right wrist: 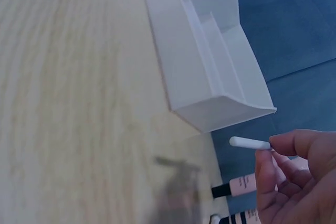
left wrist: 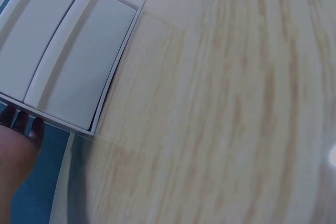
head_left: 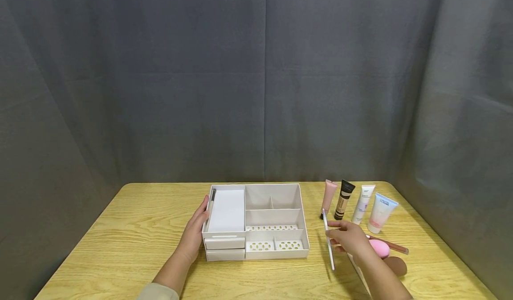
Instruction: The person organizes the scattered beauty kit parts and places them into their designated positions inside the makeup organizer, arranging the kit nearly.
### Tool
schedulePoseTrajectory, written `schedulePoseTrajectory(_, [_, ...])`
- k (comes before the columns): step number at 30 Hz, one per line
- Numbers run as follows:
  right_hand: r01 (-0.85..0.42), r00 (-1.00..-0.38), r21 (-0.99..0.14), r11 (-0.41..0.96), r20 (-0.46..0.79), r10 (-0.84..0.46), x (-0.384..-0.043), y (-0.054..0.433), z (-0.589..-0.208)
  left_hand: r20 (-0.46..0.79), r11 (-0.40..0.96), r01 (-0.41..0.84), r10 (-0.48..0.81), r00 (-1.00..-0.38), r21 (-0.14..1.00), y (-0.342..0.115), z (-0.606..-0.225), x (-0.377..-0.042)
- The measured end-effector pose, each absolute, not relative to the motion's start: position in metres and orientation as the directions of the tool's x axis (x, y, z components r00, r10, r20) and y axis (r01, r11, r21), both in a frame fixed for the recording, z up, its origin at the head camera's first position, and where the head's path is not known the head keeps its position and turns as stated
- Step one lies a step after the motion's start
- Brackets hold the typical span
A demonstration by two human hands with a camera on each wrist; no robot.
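In the head view a white desktop organizer (head_left: pixel 276 209) stands on the table, with open compartments at right and two small drawers (head_left: pixel 225 243) at front left. My left hand (head_left: pixel 194 234) rests against its left side; in the left wrist view the fingertips touch the edge by the drawers. My right hand (head_left: pixel 349 237) pinches a slim white stick (head_left: pixel 328 246) between thumb and fingers, right of the organizer. Its rounded white end (right wrist: pixel 247 143) shows in the right wrist view; its kind cannot be told. A thin dark-tipped stick (head_left: pixel 213 196) lies along the organizer's left top section.
Behind my right hand stand a pink tube (head_left: pixel 329 195), a black-capped tube (head_left: pixel 343 200), a white tube (head_left: pixel 364 203) and a blue-and-pink tube (head_left: pixel 381 213). A pink sponge (head_left: pixel 379 248), a brown rounded item (head_left: pixel 396 265) and a brown stick (head_left: pixel 394 246) lie beside the right forearm.
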State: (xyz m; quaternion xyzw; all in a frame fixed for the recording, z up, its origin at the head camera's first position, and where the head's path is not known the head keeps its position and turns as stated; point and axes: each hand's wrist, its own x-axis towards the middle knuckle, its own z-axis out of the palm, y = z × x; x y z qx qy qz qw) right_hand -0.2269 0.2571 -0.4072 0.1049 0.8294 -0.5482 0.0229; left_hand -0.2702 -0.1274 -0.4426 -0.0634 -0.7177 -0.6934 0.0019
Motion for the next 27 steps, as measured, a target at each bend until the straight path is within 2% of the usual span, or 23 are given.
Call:
schedulePoseTrajectory(15, [0.131,-0.989,-0.933,0.336,-0.099,0.112,-0.242,0.236,-0.387,0.087,0.038,0.091,0.090,-0.992,0.995,-0.127,-0.442,-0.269])
schedulePoseTrajectory(27, [0.133,-0.988,-0.942,0.309,-0.104,0.111,-0.254,0.213,-0.374,0.103,-0.010,0.103,0.101,-0.990,0.995,-0.128,-0.443,-0.270])
